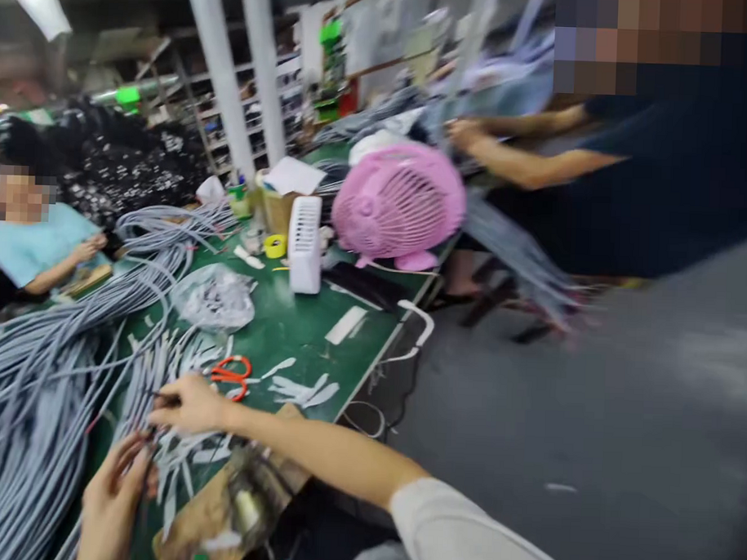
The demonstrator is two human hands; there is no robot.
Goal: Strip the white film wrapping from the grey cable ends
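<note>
My left hand (116,487) is at the lower left with its fingers pinched together. A thin strand, likely a grey cable (143,513), runs down from its fingertips, blurred by motion. Just above and to the right, my right hand (193,404) is closed, with a small dark piece (166,398) showing at its fingers; its kind is unclear. Grey cables (26,415) lie in a large bundle left of both hands. White strips (174,477) are spread below and beside my right hand. Orange-handled scissors (232,376) lie close to my right wrist.
A wooden board with a metal device (249,504) sits at the green table's (298,334) near edge. Beyond are a plastic bag (217,297), white fan-like case (305,245) and pink fan (400,206). One person (44,244) sits left; another (647,175) handles cables at right.
</note>
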